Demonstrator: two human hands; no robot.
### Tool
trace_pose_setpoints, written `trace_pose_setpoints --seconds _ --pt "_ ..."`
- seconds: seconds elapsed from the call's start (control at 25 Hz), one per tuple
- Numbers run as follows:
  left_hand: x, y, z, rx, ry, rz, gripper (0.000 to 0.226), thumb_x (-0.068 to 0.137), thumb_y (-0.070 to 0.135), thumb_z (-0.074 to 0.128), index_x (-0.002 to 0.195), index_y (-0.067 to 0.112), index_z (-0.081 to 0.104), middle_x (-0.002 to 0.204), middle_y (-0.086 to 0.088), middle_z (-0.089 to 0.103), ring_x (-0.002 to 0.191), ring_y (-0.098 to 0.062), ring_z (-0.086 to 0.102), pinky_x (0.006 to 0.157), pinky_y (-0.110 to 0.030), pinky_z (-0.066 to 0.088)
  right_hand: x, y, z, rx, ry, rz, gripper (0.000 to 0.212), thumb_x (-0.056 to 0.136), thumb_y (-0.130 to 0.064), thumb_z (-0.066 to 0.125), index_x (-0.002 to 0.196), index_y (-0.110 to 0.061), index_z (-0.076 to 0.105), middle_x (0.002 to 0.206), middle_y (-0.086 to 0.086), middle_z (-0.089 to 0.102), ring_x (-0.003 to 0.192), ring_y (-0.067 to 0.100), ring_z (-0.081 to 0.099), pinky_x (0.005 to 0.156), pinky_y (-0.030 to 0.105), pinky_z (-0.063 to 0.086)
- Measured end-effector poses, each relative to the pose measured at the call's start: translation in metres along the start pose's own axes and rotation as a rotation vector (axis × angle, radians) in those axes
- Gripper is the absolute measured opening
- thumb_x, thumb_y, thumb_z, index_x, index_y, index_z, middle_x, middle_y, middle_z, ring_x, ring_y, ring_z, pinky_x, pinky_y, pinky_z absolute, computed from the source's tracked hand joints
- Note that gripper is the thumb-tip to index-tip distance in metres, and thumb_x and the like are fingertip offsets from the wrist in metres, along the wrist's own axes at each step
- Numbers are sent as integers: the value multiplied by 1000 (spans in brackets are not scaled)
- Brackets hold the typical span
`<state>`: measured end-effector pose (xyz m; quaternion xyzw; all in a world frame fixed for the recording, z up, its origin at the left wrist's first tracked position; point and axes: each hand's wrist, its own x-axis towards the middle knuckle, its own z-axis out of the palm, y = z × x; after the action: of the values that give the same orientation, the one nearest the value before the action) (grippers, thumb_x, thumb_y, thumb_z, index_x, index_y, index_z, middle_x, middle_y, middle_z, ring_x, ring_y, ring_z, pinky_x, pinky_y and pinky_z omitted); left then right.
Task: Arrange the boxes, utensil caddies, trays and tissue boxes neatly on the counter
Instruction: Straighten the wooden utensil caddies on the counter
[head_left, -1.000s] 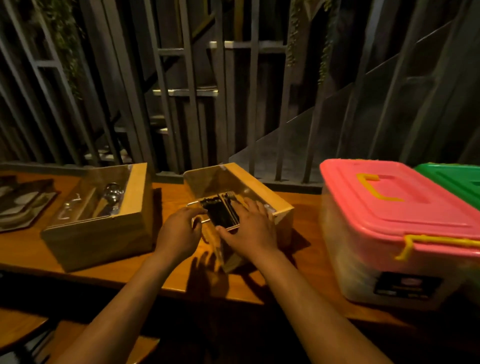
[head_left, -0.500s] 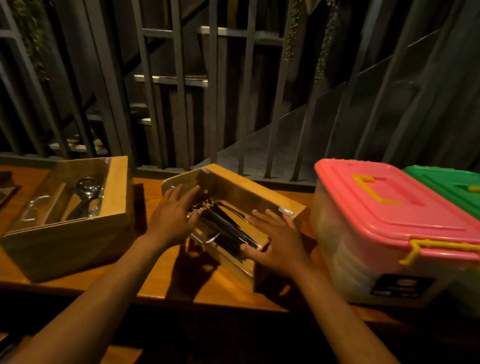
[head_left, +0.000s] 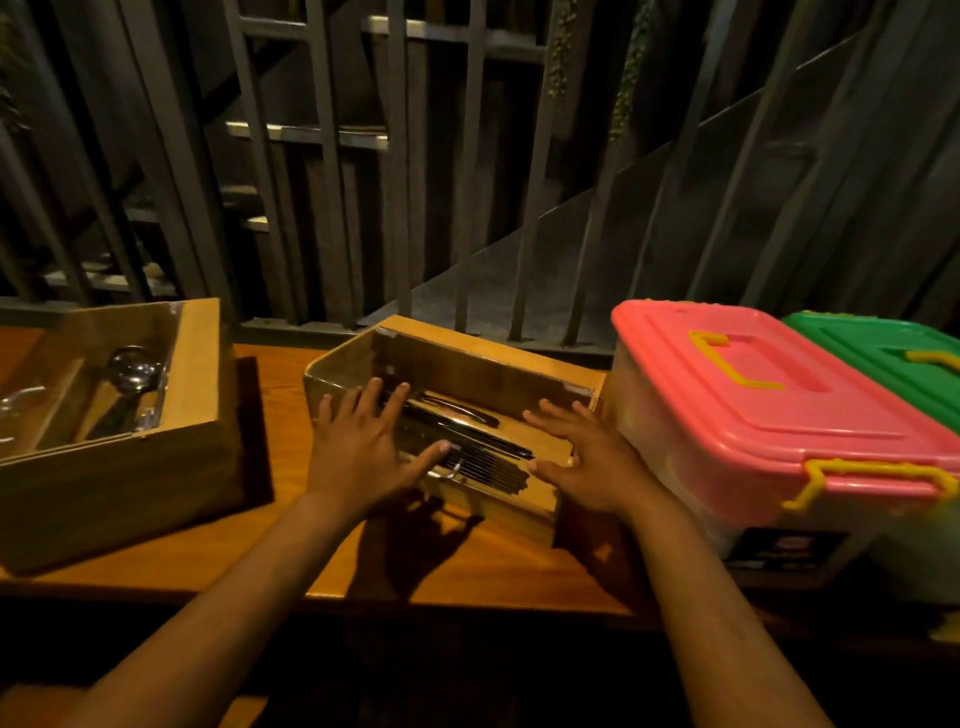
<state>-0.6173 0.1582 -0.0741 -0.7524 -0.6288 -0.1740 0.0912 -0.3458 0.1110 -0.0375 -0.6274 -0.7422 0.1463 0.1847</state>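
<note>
While both hands lie flat and spread over the middle utensil caddy (head_left: 457, 415), neither one is clamped on anything, and that loose contact is where the trouble could start. Far to the left of this caddy sits a second wooden caddy (head_left: 114, 415), well apart from it, holding a ladle (head_left: 132, 369) and other utensils; it stands somewhat askew on the bench (head_left: 291, 551), so the row is not yet even. Nearer, the left hand (head_left: 363, 452) rests with fingers splayed across the middle caddy's left end, its thumb lying on the dark cutlery (head_left: 467, 457) inside. A push from here would likely press on the loose cutlery rather than on the wood, so the pieces could slide or rattle out of order. The middle caddy itself sits at a slant, its front corner close to the bench's near edge; a hard shove toward the person could tip it off. The right hand (head_left: 582, 457) lies open over the caddy's right end, palm down, fingers apart. Just beside that end stands the pink-lidded bin (head_left: 753, 415), seemingly touching or nearly so, and fingers could be pinched between the two if the caddy is swung rightward. Beyond it, the green-lidded bin (head_left: 893, 364) sits against the pink one, leaving no room to give.
</note>
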Motion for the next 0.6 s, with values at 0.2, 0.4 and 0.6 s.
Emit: trace_pose_setpoints --seconds 0.2,0.4,0.6 --pt "61 -29 -20 -142 69 -120 56 93 65 31 120 24 59 124 -12 57 120 -34 48 99 -50 40 -3 -34 36 -84 220 112 80 83 -63 60 149 -35 25 162 -5 17 151 25 1 119 45 15" --pt "112 -57 7 -326 -185 -455 65 89 63 46 143 27 39 139 -16 51 125 -38 48 100 -51 43 1 -31 46 -208 249 133 87 85 -67 54 154 -33 13 163 -1 13 150 28 -2 119 41 11" --pt "95 -55 19 -259 -111 -466 69 86 72 35 140 30 39 133 -19 52 120 -41 49 92 -49 45 7 -8 39 -124 271 99 89 76 -63 68 150 -32 29 159 -2 26 150 27 8 120 52 15"
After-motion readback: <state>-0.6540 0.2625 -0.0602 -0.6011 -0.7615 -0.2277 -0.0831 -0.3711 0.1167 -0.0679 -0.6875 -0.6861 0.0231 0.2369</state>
